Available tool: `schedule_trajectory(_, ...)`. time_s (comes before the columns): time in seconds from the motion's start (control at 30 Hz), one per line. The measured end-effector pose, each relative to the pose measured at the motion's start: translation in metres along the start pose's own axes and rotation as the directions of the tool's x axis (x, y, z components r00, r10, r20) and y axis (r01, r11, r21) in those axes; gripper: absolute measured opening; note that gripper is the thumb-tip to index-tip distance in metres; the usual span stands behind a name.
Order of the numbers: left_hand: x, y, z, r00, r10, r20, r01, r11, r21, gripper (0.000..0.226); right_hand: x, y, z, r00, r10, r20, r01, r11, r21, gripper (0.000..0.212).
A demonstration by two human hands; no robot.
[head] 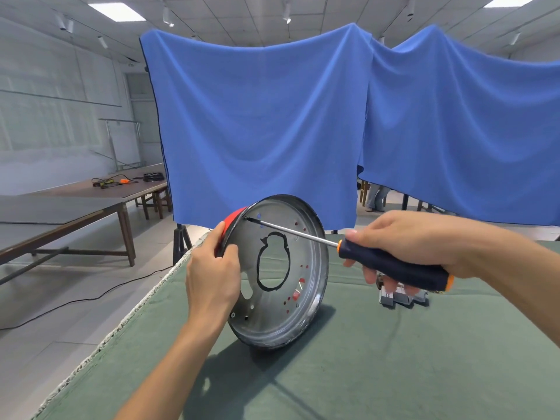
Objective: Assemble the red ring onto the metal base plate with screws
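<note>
The metal base plate [274,301] is a round, shiny dish with a raised rim, standing tilted on its lower edge on green cloth. Its hollow face shows a large cut-out hole edged in black and many small holes. The red ring [235,215] sits against its far side, only a curved strip showing past the upper left rim, with red visible through some small holes.

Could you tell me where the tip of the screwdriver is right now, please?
In the head view, the screwdriver tip sits at the metal base plate's upper-left rim, beside the red ring.
</note>
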State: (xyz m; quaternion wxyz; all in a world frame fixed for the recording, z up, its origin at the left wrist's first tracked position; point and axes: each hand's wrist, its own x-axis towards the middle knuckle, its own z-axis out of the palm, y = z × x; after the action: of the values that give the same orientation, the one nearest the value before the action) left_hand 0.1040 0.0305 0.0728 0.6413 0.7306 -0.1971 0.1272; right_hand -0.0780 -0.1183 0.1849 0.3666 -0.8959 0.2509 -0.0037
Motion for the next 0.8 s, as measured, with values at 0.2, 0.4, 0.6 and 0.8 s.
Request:
schedule_trajectory(0.2, -0.003, -0.004, 0.003, 1.000, 0.009, 0.001, -0.009, 1.000, 0.030, 0.066, 0.004, 0.011, 0.005, 0.983, 0.036, 0.180, -0.075, 0.974, 0.213, 0.034)
schedule_trajectory(0.4, -0.001, -0.004, 0.000, 1.000, 0.006, -0.013, -0.006, 1.000, -0.027, 0.063, 0.010, 0.017, 0.010, 0.971, -0.012, 0.237, -0.032, 0.983, 0.179, 0.052)
schedule_trajectory(0.6, -0.001, -0.005, 0.004, 0.999, -0.017, -0.033, 0.017, 1.000, -0.022, 0.059, 0.011, 0.014, 0.029, 0.816, -0.371, -0.442, -0.066, 0.701, -0.710, 0.022)
schedule_trajectory(0.8, -0.004, -0.010, -0.001, 1.000, -0.001, -0.028, 0.000, 1.000, -0.027, 0.065, 0.008, 0.000, 0.026, 0.996, -0.064, 0.069, 0.051, 0.981, 0.186, 0.033)
